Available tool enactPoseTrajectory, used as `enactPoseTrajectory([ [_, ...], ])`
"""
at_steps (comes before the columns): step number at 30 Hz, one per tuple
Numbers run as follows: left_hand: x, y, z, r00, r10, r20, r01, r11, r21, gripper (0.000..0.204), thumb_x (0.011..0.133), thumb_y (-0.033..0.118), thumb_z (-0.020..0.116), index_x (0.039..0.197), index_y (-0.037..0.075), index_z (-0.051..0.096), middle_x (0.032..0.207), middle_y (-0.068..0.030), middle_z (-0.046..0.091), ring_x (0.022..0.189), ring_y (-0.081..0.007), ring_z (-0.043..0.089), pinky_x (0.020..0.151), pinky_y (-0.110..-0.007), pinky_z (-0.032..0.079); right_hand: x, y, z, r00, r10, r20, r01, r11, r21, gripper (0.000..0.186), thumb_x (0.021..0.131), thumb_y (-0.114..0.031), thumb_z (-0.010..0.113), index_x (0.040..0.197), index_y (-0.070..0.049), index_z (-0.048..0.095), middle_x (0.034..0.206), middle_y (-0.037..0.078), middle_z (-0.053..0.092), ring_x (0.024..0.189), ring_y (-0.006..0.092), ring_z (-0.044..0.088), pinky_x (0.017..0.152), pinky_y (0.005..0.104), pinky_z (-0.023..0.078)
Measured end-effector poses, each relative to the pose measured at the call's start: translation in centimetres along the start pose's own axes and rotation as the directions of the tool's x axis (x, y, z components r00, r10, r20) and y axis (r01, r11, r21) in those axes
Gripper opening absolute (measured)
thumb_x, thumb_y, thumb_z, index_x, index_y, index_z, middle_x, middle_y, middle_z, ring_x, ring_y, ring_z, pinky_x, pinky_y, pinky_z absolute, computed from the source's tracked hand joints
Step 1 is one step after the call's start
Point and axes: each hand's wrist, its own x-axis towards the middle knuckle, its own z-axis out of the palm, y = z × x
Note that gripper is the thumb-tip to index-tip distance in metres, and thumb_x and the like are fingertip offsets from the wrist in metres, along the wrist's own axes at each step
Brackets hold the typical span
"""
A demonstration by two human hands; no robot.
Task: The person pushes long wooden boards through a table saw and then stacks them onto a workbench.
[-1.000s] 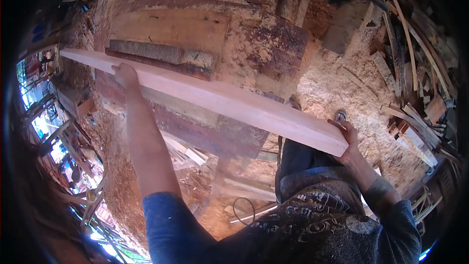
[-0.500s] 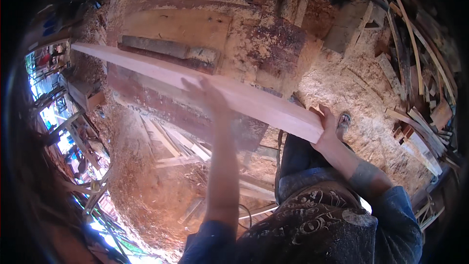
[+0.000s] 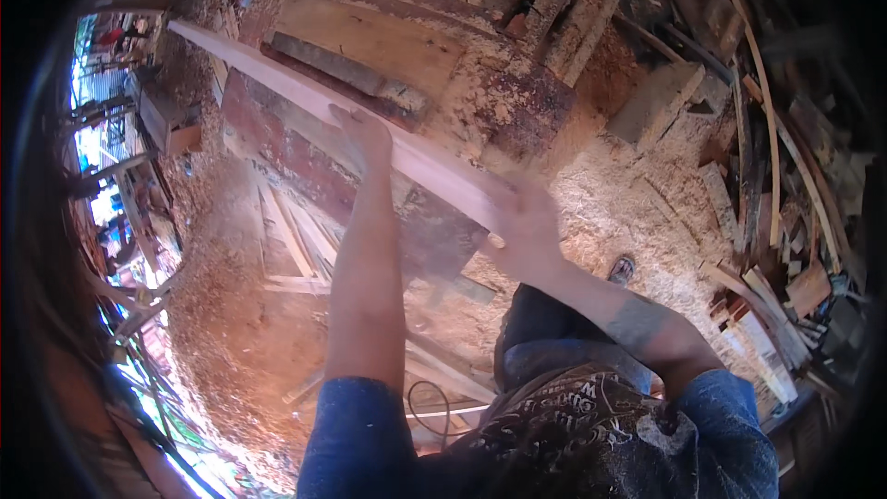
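Observation:
A long, pale pinkish wooden plank lies slantwise across a worn, sawdust-dusted workbench, running from the far left toward me. My left hand is closed on its near edge around mid-length, with the fingers bent over the wood. At the plank's near end is my right hand, smeared by motion but wrapped about that end. Along the plank's far side, a dark, weathered wooden strip sits on the bench, close to the plank.
Sawdust covers the floor, and a foot in a sandal stands on it at the right. Loose slats lie under the bench's left side. Offcuts and long thin strips are piled at the right. A thin cable loop hangs near my body.
The plank has shifted away from me and to the left, its near end now over the bench edge. Both hands moved along with it, and my left hand has settled on its edge.

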Motion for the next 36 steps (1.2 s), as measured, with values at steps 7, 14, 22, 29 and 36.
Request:
enactPoseTrajectory([
  [7,1.6,0.7,0.3,1.0,0.02,-0.022,-0.018,0.997,0.08,0.059,0.101,0.023,0.037,0.152,-0.004,0.027,0.15,-0.0419,0.023,0.128,-0.0521,0.046,0.11,-0.049,0.039,2.8,-1.0,2.5,0.951,-0.237,0.201,0.257,0.963,-0.08,0.085,0.076,-0.018,0.072,0.151,-0.008,0.034,0.126,0.024,0.05,0.109,0.0369,0.053,0.089,0.0468,0.043],
  [14,8.0,-2.5,1.1,0.974,0.16,-0.158,-0.153,0.987,0.056,0.053,0.096,0.017,0.042,0.142,-0.011,0.039,0.144,-0.0415,0.032,0.128,-0.0575,0.04,0.108,-0.053,0.038,7.3,-4.4,6.3,0.95,-0.213,0.228,0.24,0.966,-0.095,0.084,0.075,-0.014,0.069,0.152,-0.009,0.034,0.118,0.024,0.051,0.105,0.0389,0.054,0.09,0.0509,0.042],
  [22,16.6,-4.4,2.2,0.949,0.305,-0.08,-0.283,0.936,0.21,0.059,0.097,0.024,0.039,0.146,-0.009,0.035,0.138,-0.0437,0.041,0.134,-0.0576,0.034,0.116,-0.054,0.027,12.9,-7.6,11.0,0.922,-0.384,0.051,0.379,0.869,-0.318,0.073,0.082,-0.013,0.059,0.151,-0.009,0.035,0.141,0.029,0.042,0.127,0.0463,0.045,0.105,0.0637,0.033],
  [29,21.1,-11.0,-1.0,0.943,0.231,-0.24,-0.312,0.864,-0.394,0.045,0.098,0.034,0.047,0.127,0.0,0.056,0.13,-0.0364,0.051,0.12,-0.0488,0.052,0.105,-0.052,0.039,17.4,-9.8,14.0,0.925,-0.355,0.133,0.374,0.797,-0.474,0.074,0.085,-0.019,0.062,0.152,-0.013,0.033,0.147,0.031,0.037,0.138,0.0471,0.036,0.112,0.0644,0.027],
  [36,8.0,-42.9,-2.1,0.847,-0.519,-0.114,0.522,0.853,-0.004,0.075,0.091,0.046,0.06,0.147,0.0,0.04,0.132,-0.0272,0.058,0.123,-0.0466,0.054,0.106,-0.05,0.043,18.2,-16.0,15.4,0.921,-0.3,0.248,0.379,0.835,-0.4,0.073,0.092,-0.037,0.053,0.156,-0.011,0.027,0.159,0.025,0.025,0.149,0.0414,0.023,0.122,0.056,0.014],
])
